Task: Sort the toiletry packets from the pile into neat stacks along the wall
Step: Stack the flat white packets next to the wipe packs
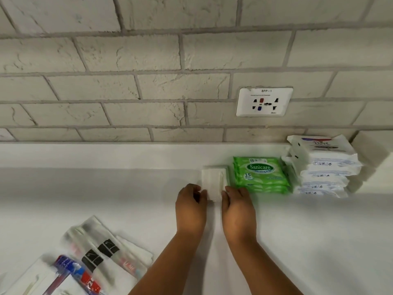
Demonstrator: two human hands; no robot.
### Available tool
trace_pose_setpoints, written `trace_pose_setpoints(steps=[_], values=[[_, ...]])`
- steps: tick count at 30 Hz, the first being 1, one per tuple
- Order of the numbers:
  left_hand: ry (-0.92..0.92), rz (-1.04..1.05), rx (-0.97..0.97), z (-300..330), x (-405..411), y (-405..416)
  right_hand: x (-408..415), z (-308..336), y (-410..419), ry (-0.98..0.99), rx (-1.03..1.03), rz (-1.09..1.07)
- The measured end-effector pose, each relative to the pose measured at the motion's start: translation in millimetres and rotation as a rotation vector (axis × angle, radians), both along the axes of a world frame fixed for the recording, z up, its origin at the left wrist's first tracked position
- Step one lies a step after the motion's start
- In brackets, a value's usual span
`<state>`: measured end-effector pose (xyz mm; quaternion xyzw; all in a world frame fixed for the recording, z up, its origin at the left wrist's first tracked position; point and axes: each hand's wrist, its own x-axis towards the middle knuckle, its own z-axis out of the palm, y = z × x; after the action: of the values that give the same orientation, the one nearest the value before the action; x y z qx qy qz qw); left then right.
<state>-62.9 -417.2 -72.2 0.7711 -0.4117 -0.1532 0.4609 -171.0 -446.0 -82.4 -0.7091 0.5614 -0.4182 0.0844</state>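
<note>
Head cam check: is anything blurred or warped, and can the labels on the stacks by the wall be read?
Head view: wide-angle bend curves the brick wall lines; the leftover pile at lower left is smeared by blur; the green Sanicare wipes read clearly, the Dove packets only on top; soft, even light, faint shadows under the left hand and right hand at the white packets.

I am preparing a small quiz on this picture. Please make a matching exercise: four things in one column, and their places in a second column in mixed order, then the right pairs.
Things
1. Dove packets
2. Sanicare packs
3. white packets
4. toothbrush packets

Places
A. between both hands' fingers
B. far right, in the wall corner
C. lower left, in the loose pile
D. just left of the Dove stack

Pairs: 1-B, 2-D, 3-A, 4-C
</note>
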Motion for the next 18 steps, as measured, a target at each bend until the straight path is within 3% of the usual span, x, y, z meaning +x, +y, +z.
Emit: trace_pose_setpoints(steps=[9,13,18], values=[[-0.032,-0.014,-0.031,-3,-2,0,-4,0,4,0.041,0.002,-0.004],[0.0,-0.058,-0.015,10,-4,10,-9,8,11,0.156,-0.076,-0.003],[-0.006,0.006,-0.063,38,27,60,17,38,46,0.167,-0.079,0.187]])
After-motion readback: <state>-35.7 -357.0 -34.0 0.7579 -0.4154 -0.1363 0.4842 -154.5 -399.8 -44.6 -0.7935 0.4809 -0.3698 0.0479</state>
